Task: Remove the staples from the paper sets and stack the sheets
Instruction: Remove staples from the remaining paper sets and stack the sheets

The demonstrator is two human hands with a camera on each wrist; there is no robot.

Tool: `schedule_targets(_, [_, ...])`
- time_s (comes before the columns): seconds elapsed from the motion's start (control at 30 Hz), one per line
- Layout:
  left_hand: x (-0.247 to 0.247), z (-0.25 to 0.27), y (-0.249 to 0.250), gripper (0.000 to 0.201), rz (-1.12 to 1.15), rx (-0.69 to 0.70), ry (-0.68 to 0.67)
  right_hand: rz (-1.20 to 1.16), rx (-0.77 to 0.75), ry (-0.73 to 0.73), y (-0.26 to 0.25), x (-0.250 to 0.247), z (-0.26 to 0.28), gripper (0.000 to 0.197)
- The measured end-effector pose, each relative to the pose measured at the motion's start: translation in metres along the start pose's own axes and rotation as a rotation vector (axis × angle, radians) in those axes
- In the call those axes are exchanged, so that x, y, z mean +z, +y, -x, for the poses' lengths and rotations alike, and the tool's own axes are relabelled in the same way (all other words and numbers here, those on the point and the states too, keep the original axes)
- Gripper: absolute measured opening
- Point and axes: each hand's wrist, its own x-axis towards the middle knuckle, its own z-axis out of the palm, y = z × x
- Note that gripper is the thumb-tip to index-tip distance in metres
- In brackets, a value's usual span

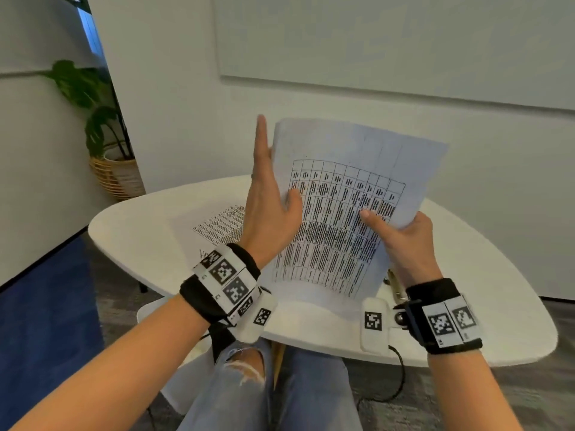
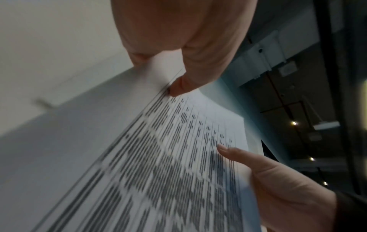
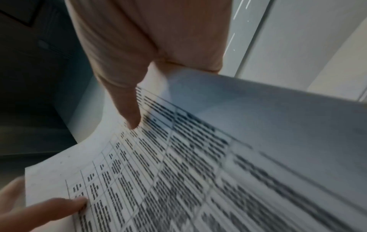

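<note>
A set of sheets with a printed table [image 1: 336,213] is held up above the white table [image 1: 466,275], bowed and tilted toward me. My left hand [image 1: 267,178] holds its left edge, thumb [image 2: 182,84] pressed on the printed face and fingers pointing straight up along and behind the edge. At the lower right edge my right hand [image 1: 401,237] grips the set, with its thumb [image 3: 129,109] on the front and its fingers hidden behind. No staple shows in any view. A loose printed sheet [image 1: 217,225] lies flat on the table behind my left hand.
A small metal object [image 1: 393,284] lies on the table under my right wrist, mostly hidden. A potted plant in a wicker basket [image 1: 115,172] stands on the floor at the left. My knees are under the table's near edge [image 1: 311,340].
</note>
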Motion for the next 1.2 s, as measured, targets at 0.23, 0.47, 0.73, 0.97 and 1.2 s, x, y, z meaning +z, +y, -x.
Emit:
schedule_targets(0.23, [-0.020, -0.018, 0.016, 0.077, -0.330, 0.186, 0.038, -0.088, -0.139, 0.036, -0.024, -0.003, -0.006, 0.033])
schedule_targets(0.47, [-0.026, -0.030, 0.019, 0.043, -0.247, 0.252, 0.136, -0.115, -0.201, 0.061, -0.035, 0.001, -0.012, 0.028])
schedule_targets(0.73, [-0.013, -0.011, -0.018, 0.057, 0.042, -0.112, 0.026, -0.029, -0.023, 0.004, -0.003, 0.001, -0.003, 0.048])
schedule_targets(0.97, [0.002, 0.007, -0.050, 0.040, -0.005, -0.208, -0.047, -0.010, 0.028, 0.014, 0.015, 0.003, 0.001, 0.048])
schedule_targets(1.2, [0.016, 0.032, -0.077, 0.030, -0.033, -0.292, -0.043, 0.094, 0.123, -0.001, 0.030, 0.006, 0.010, 0.037])
